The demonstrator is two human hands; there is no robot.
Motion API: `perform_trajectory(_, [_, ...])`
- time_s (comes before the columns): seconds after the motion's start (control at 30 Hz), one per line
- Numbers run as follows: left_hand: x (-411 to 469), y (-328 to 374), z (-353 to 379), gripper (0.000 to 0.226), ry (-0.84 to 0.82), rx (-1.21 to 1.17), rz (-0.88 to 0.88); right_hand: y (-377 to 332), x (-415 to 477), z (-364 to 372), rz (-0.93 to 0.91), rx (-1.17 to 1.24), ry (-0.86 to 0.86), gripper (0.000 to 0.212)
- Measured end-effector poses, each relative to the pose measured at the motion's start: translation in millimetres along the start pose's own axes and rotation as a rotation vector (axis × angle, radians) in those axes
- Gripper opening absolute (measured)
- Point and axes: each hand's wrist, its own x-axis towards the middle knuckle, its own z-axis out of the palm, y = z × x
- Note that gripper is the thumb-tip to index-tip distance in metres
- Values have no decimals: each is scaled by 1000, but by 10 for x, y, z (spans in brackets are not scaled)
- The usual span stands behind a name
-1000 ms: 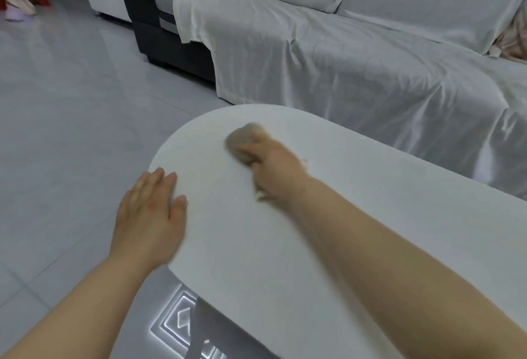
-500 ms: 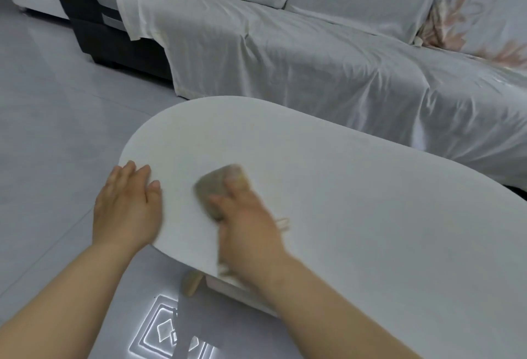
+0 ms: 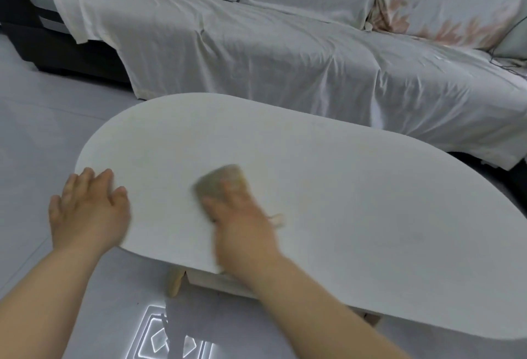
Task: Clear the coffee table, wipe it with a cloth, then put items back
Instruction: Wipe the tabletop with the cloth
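Observation:
The white oval coffee table [image 3: 356, 187] fills the middle of the view, and nothing stands on its top. My right hand [image 3: 242, 221] presses a brownish-tan cloth [image 3: 221, 180] flat on the table near its front edge; the hand and cloth are blurred. Only the far part of the cloth shows beyond my fingers. My left hand [image 3: 87, 210] lies flat, fingers apart, on the table's left rim and holds nothing.
A sofa under a white sheet [image 3: 285, 53] runs along the far side of the table, with a floral pillow [image 3: 445, 7] at the right. Grey tiled floor [image 3: 37, 130] lies to the left. A wooden table leg [image 3: 174, 281] shows below the front edge.
My right hand slid the cloth from the far left end toward the front edge, then a little to the right. My left hand stayed on the rim.

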Motion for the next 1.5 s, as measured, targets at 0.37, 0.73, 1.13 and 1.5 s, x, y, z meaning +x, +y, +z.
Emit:
perform_trajectory(0.37, [-470,493,80,48,100,-70,350,1805,-283,-1151,455,-50,168,49])
perform_trajectory(0.73, [-1440,1690,873,50,-103,-46,666,1642,218,-827,62,-17,3,49])
perform_trajectory(1.13, [-1592,1878,885,49,-210,13,677,3129,-879,-1881,694,-173,244,48])
perform_trajectory(1.5, [-1730,2022,989,51,-182,28,722,2122,-451,-1260,157,-65,17,49])
